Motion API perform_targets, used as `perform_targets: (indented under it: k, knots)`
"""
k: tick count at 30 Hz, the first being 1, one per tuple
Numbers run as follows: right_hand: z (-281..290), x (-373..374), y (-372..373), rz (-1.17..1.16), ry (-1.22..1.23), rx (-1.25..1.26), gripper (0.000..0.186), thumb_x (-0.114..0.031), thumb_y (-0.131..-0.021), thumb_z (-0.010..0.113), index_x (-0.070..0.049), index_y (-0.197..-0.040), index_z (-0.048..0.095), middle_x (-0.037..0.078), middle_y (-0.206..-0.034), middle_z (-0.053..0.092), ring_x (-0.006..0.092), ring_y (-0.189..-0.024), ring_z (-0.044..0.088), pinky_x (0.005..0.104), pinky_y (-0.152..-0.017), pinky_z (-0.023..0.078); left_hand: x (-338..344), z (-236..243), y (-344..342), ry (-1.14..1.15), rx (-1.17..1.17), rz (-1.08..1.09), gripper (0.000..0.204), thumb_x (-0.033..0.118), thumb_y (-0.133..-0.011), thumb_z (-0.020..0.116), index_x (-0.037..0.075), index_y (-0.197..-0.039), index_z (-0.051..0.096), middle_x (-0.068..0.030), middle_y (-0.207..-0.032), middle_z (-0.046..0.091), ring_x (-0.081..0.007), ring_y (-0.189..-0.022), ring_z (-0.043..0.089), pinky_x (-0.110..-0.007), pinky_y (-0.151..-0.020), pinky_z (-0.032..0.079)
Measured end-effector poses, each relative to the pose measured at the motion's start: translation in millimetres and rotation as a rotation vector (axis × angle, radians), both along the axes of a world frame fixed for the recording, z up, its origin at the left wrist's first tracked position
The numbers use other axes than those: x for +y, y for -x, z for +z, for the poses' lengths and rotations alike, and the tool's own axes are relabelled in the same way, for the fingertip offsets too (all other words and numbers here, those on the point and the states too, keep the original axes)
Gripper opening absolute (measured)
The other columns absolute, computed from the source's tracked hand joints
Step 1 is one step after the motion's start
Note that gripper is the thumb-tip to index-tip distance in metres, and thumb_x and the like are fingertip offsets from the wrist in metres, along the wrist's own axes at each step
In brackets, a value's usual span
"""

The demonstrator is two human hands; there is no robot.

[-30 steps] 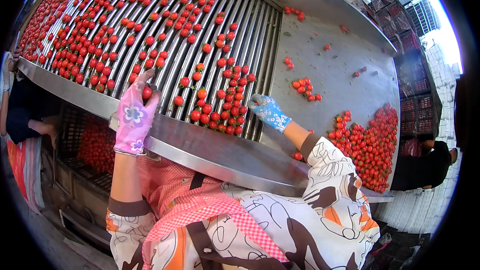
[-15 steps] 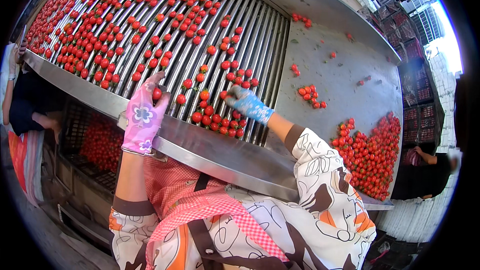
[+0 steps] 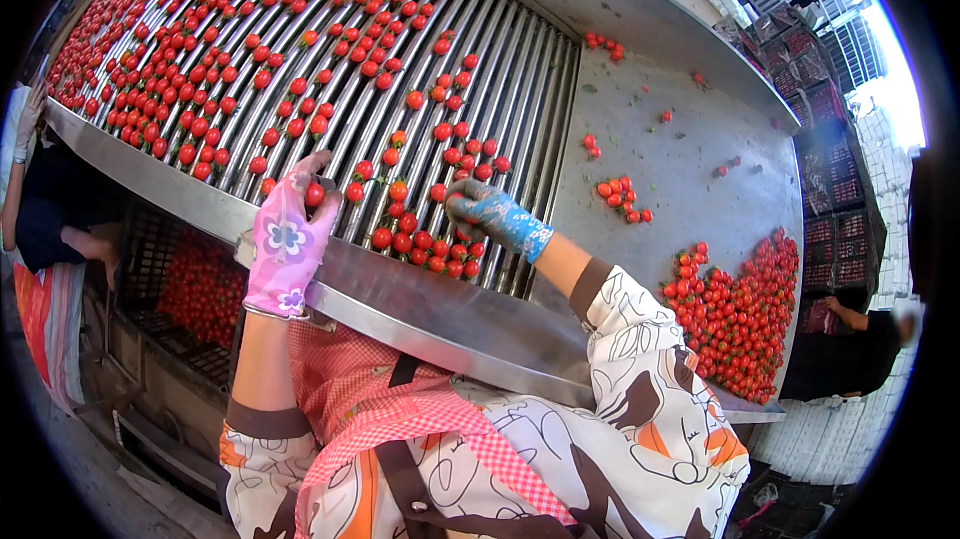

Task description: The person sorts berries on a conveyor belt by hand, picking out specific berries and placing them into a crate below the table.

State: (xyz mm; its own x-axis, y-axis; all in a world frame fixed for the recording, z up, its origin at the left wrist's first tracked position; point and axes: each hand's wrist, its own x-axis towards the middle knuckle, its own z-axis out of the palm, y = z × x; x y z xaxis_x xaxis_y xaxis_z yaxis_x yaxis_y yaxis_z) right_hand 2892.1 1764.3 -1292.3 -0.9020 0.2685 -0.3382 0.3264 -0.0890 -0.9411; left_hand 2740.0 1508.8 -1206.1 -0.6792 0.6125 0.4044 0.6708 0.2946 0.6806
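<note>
My left hand (image 3: 287, 239), in a pink glove with flower prints, reaches over the near metal edge of the roller bed. Its thumb and fingers are closed around a red cherry tomato (image 3: 316, 195). To its right, my right hand (image 3: 497, 215), in a blue flowered glove with darkened fingertips, is bent down over the rollers (image 3: 530, 119). Its fingers are curled in, and what they hold, if anything, is hidden. A cluster of cherry tomatoes (image 3: 437, 249) lies between my hands against the near edge. Loose tomatoes (image 3: 472, 154) sit just beyond my right fingertips.
Many more tomatoes (image 3: 190, 69) cover the rollers to the left. A metal tray (image 3: 600, 239) adjoins on the right, with a large tomato heap (image 3: 745, 324). Below left stands a black crate (image 3: 150, 279) of tomatoes. People stand at the far left and right, beside stacked crates (image 3: 835, 189).
The tomatoes on the rollers have shifted slightly to the left. My right hand has moved a little left and down, while my left hand keeps the tomato in nearly the same place.
</note>
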Motion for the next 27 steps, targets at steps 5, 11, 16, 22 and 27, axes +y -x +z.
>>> perform_targets:
  k: [5, 11, 16, 22, 27]
  knots:
    - [-43, -11, -10, 0.533, -1.326, 0.421, 0.028, -0.023, -0.093, 0.056, -0.006, -0.114, 0.058, 0.016, -0.103, 0.062, 0.0325, -0.089, 0.063, 0.0362, -0.075, 0.053, 3, -3, -4, 0.008, 0.001, 0.008, 0.041, 0.011, -0.082, 0.063, 0.008, -0.122, 0.058, -0.0102, -0.107, 0.064, -0.0226, -0.089, 0.061, -0.034, -0.083, 0.047]
    - [-17, -16, 11, -0.023, -0.626, 0.285, 0.028, -0.024, -0.093, 0.057, -0.003, -0.109, 0.064, 0.014, -0.093, 0.065, 0.0226, -0.09, 0.064, 0.0339, -0.082, 0.05, 4, -2, -9, 0.032, -0.014, 0.01, 0.042, 0.01, -0.081, 0.064, 0.008, -0.122, 0.057, -0.0098, -0.108, 0.065, -0.0229, -0.091, 0.061, -0.034, -0.085, 0.047]
    - [3, 39, 29, -0.086, -1.354, 0.083, 0.045, -0.028, -0.078, 0.067, -0.003, -0.114, 0.059, 0.021, -0.103, 0.061, 0.0371, -0.095, 0.06, 0.0445, -0.084, 0.049, 10, -3, -15, 0.006, -0.066, -0.003, 0.038, 0.009, -0.082, 0.063, 0.006, -0.12, 0.059, -0.0103, -0.11, 0.065, -0.0223, -0.094, 0.062, -0.033, -0.086, 0.047]
    - [-3, 28, 50, 0.012, -1.341, -0.066, 0.052, -0.023, -0.074, 0.067, 0.008, -0.113, 0.053, 0.028, -0.102, 0.059, 0.0422, -0.101, 0.058, 0.0472, -0.087, 0.048, 13, -12, -18, -0.11, 0.125, 0.008, 0.034, 0.013, -0.084, 0.065, 0.006, -0.116, 0.061, -0.0117, -0.102, 0.066, -0.0214, -0.079, 0.062, -0.032, -0.074, 0.05]
    - [-4, 34, 53, 0.121, -1.242, -0.095, 0.047, -0.017, -0.075, 0.064, 0.009, -0.112, 0.053, 0.026, -0.103, 0.061, 0.039, -0.098, 0.061, 0.0448, -0.086, 0.049, 20, -15, -21, -0.126, 0.064, 0.043, 0.034, 0.011, -0.082, 0.066, 0.006, -0.116, 0.061, -0.0106, -0.1, 0.066, -0.0213, -0.079, 0.062, -0.032, -0.075, 0.05]
